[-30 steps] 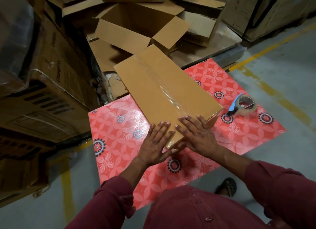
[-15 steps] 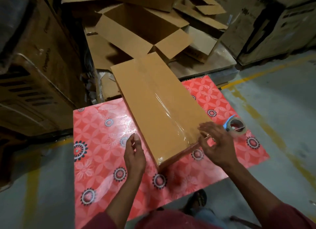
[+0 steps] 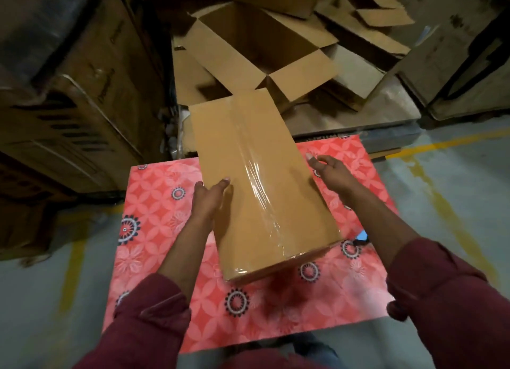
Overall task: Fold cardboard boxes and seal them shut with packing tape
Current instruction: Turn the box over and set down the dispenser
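Note:
A long brown cardboard box (image 3: pixel 256 181) lies on the red floral mat (image 3: pixel 160 230), closed, with clear packing tape (image 3: pixel 256 172) running down its top seam. My left hand (image 3: pixel 207 200) is against the box's left side, thumb resting on the top face and fingers fairly straight. My right hand (image 3: pixel 332 170) is at the box's right edge with fingers loosely extended; I cannot tell whether it touches the box. Only a blue bit of the tape dispenser (image 3: pixel 362 235) shows behind my right forearm.
An open empty box (image 3: pixel 259 51) and several flattened cartons (image 3: pixel 358 73) are piled beyond the mat. Large dark printed cartons (image 3: pixel 69 115) stand on the left, more on the right (image 3: pixel 455 65). Grey floor with yellow lines (image 3: pixel 447 203) surrounds the mat.
Both hands left the box's near end, spread apart, and moved up along its two sides. The view shifted closer, and my right arm now hides most of the tape dispenser.

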### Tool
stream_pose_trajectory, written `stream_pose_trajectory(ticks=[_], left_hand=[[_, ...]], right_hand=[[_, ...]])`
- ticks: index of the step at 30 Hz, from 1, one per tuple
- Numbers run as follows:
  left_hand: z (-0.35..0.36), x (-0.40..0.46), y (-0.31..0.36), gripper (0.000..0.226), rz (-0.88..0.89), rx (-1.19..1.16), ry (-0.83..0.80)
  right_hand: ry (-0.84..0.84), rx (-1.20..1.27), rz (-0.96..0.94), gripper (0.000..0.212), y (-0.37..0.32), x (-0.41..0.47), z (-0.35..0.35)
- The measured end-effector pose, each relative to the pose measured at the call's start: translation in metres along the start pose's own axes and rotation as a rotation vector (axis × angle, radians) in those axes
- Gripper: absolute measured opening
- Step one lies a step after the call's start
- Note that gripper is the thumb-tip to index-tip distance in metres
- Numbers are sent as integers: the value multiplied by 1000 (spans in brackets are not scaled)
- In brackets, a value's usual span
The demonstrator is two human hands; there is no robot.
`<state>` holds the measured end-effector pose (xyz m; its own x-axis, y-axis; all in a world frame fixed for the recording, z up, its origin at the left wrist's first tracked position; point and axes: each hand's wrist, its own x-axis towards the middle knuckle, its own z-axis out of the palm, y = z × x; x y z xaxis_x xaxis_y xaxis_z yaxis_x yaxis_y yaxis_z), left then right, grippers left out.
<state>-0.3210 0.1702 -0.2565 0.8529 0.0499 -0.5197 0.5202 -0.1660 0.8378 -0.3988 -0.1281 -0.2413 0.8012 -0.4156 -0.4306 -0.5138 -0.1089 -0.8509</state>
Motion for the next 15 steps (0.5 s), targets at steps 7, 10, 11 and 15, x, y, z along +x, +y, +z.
stream_pose_trajectory(ticks=[7, 10, 11, 15], left_hand=[[17, -8, 13, 42, -7, 69, 129], [19, -29, 29, 42, -13, 47, 166], [18, -39, 35, 40, 7, 44, 184], [17, -82, 72, 41, 79, 54, 201]], right_hand=[[-270, 121, -49, 46, 5, 25, 21], [-321, 183, -85, 38, 1, 22, 16], [-342, 177, -110, 35, -4, 19, 12], [-373, 212, -220, 28, -32, 4, -19]])
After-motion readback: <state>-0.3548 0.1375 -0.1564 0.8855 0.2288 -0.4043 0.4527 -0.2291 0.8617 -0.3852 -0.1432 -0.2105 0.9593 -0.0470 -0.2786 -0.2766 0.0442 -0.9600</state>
